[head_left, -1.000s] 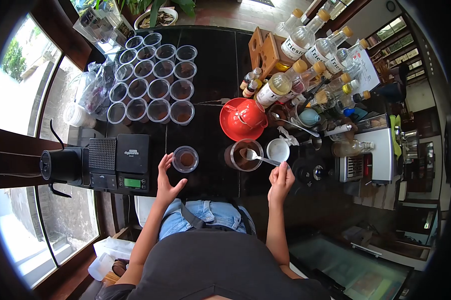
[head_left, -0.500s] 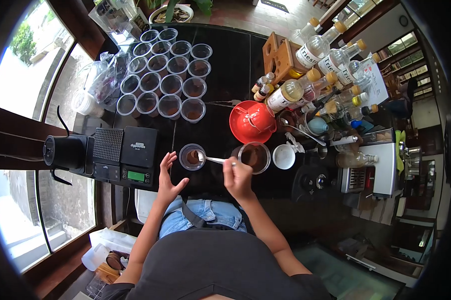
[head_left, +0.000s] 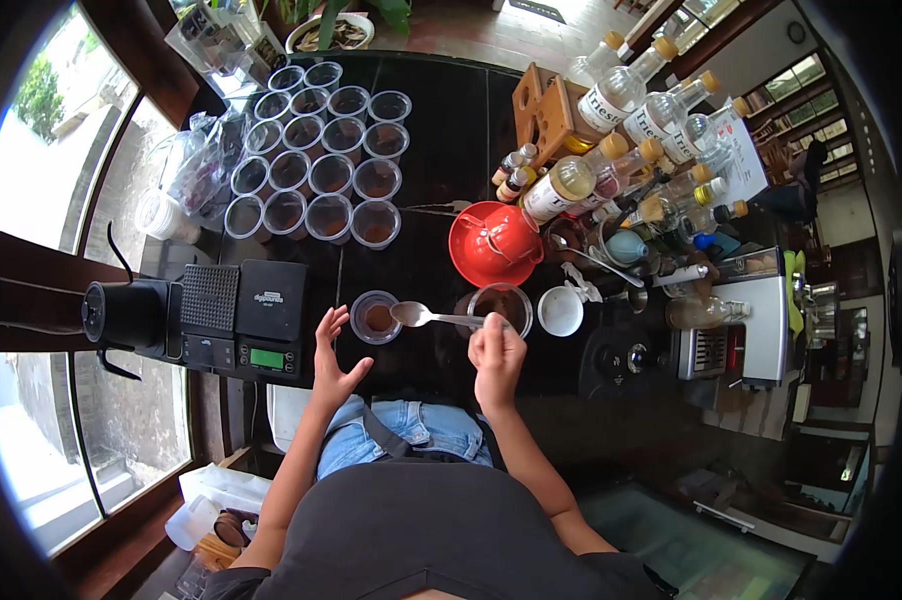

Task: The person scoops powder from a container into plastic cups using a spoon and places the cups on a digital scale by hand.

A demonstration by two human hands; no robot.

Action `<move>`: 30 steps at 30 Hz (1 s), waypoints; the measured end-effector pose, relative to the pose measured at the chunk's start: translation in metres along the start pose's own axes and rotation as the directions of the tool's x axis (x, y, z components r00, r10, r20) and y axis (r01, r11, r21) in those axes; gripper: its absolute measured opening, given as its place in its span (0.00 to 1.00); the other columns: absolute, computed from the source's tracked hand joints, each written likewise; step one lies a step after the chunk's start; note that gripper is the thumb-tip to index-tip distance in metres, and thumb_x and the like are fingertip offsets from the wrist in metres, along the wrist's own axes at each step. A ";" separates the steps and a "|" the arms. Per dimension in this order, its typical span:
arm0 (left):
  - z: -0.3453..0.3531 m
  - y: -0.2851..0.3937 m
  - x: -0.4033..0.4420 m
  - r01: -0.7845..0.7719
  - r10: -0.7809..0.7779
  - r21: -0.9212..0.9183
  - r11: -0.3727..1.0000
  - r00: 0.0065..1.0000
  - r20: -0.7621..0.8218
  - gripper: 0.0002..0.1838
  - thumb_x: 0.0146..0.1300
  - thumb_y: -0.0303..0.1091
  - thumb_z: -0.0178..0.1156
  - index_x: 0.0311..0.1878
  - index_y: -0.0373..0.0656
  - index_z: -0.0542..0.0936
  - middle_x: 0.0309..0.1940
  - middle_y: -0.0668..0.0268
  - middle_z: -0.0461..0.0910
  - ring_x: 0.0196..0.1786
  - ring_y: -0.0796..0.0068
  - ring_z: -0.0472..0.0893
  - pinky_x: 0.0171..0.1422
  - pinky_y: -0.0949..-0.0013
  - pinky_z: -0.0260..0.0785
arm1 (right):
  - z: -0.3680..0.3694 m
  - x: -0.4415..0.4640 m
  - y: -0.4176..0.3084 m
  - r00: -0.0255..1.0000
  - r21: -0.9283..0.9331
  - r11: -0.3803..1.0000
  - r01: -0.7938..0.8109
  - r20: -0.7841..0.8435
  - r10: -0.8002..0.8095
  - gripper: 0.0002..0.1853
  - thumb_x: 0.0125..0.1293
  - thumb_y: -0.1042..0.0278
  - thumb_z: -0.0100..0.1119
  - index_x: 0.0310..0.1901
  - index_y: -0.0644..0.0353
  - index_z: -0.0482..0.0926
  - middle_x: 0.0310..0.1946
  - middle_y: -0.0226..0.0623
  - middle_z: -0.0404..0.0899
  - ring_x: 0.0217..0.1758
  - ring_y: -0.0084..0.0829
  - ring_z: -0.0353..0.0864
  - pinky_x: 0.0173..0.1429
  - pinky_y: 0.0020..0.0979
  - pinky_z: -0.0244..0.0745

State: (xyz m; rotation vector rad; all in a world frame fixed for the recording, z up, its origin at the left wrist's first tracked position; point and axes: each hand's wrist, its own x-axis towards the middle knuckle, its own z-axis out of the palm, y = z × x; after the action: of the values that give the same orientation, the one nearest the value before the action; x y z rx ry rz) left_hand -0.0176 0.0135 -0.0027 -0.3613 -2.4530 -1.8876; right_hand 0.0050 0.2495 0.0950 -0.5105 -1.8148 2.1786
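My right hand (head_left: pixel 497 352) is closed around the handle of a metal spoon (head_left: pixel 411 314), whose bowl hangs at the right rim of a clear plastic cup (head_left: pixel 376 338). Brown powder (head_left: pixel 379 318) lies in the bottom of that cup. My left hand (head_left: pixel 339 362) is open beside the cup's left side, thumb and fingers apart, holding nothing. Behind the spoon handle and my right hand stands a wider clear container (head_left: pixel 501 290) with brown powder in it, partly hidden. A small white tub (head_left: pixel 561 312) is just right of it.
Several clear cups (head_left: pixel 331 174) with brown contents stand in rows at the back left. A black digital scale (head_left: pixel 273 300) sits at left. A red cup on a red saucer (head_left: pixel 499 245) and labelled bottles (head_left: pixel 611 103) are at back right. A black round device (head_left: pixel 626 358) lies at right.
My right hand has moved right, drawing the spoon from over the cup to its right rim. The spoon's bowl now looks bare. My left hand stays about where it was.
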 end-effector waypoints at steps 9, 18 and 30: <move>0.007 -0.006 0.004 -0.035 0.034 0.018 0.999 0.998 0.052 0.52 0.56 0.50 0.70 0.75 0.39 0.51 0.70 0.48 0.64 0.71 0.56 0.67 0.74 0.54 0.57 | -0.075 -0.013 -0.022 0.924 0.113 0.985 0.133 -0.373 -0.082 0.23 0.78 0.59 0.47 0.21 0.53 0.61 0.14 0.22 0.57 0.15 0.14 0.51 0.20 0.23 0.43; 0.011 -0.004 0.004 -0.039 0.040 -0.025 0.999 0.997 0.068 0.53 0.52 0.42 0.73 0.75 0.37 0.52 0.70 0.46 0.64 0.71 0.54 0.67 0.75 0.55 0.57 | -0.062 0.010 -0.011 0.880 -0.762 0.548 0.345 0.058 -0.472 0.15 0.70 0.68 0.57 0.25 0.65 0.73 0.15 0.44 0.72 0.15 0.41 0.72 0.20 0.34 0.63; 0.008 0.009 0.007 -0.047 0.050 -0.031 0.998 0.991 0.123 0.52 0.55 0.52 0.70 0.74 0.36 0.55 0.71 0.49 0.63 0.73 0.55 0.64 0.76 0.55 0.54 | -0.042 -0.022 0.003 0.857 -0.691 0.716 0.099 0.425 0.291 0.30 0.56 0.56 0.75 0.54 0.64 0.73 0.41 0.41 0.80 0.38 0.27 0.79 0.43 0.29 0.76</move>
State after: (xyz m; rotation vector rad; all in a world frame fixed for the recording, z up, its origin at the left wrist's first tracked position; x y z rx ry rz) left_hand -0.0215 0.0247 0.0052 -0.5500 -2.4704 -1.9383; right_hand 0.0430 0.2767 0.0880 -0.1468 -3.0001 1.6993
